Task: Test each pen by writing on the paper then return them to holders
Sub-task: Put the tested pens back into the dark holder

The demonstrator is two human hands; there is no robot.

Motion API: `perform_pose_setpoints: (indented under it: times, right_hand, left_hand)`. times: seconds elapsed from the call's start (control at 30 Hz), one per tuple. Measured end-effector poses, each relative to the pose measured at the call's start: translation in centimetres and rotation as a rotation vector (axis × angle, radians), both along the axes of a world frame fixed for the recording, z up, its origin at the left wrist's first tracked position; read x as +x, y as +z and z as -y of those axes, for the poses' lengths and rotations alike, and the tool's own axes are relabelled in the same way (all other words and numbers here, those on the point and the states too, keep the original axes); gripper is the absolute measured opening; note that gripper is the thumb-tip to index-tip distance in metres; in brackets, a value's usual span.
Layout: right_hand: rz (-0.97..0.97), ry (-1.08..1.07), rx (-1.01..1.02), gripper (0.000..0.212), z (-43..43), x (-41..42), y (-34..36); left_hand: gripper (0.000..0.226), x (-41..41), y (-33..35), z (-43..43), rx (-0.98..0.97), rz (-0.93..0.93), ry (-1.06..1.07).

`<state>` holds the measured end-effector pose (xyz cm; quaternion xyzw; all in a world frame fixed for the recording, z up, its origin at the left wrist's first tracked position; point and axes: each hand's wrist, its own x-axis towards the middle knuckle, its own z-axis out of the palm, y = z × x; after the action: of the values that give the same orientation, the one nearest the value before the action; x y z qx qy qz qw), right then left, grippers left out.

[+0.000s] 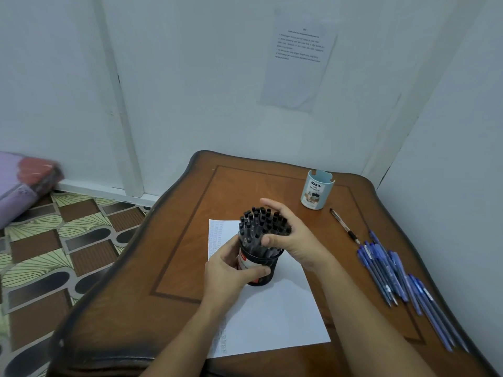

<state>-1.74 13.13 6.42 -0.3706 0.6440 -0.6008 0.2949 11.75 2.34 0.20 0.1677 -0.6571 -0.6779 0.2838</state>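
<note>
Paper lies on the counter. Over it the left hand grips the tilted black holder, and the right hand curls its fingers round the black pens standing in it. Right of the paper lie blue pens; beyond it stands a pale blue holder.

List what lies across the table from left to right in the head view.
From left: left hand → black cylindrical holder packed with black-capped pens → right hand → pale blue plastic holder → single clear pen with black grip → loose pile of blue pens.

Two bare forearms, left grip, right grip
</note>
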Motion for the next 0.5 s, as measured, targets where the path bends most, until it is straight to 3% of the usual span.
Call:
perform_pose_setpoints:
  times: [0.13, 0.23, 0.33, 0.37, 0.43, 0.5]
  right_hand:
    - [0.236, 0.066, -0.074, 0.098, -2.0, -1.0, -1.4]
    - [0.384, 0.1, -0.084, 0.08, -3.3, -2.1, -2.0]
    - [0.377, -0.118, -0.046, 0.062, -3.9, -3.6, -2.2]
    - [0.301, -0.227, 0.018, 0.055, -4.0, -4.1, -2.3]
    - [-0.039, -0.411, 0.307, 0.04, -3.8, -5.3, -3.1]
    - [-0.421, -0.4, 0.571, 0.035, -3.3, -5.9, -4.3]
  left_hand:
    - [0.076, 0.1, 0.0, -0.2, -0.008, -0.017, 0.019]
    - [0.079, 0.2, -0.2, -0.3, -0.014, -0.014, 0.035]
    - [0.079, 0.1, -0.3, -0.5, -0.011, -0.01, 0.057]
    - [0.079, 0.1, -0.3, -0.5, -0.01, -0.01, 0.06]
    - [0.078, 0.0, -0.4, -0.5, -0.019, -0.008, 0.063]
    - [0.077, -0.1, -0.3, -0.6, -0.026, -0.01, 0.063]
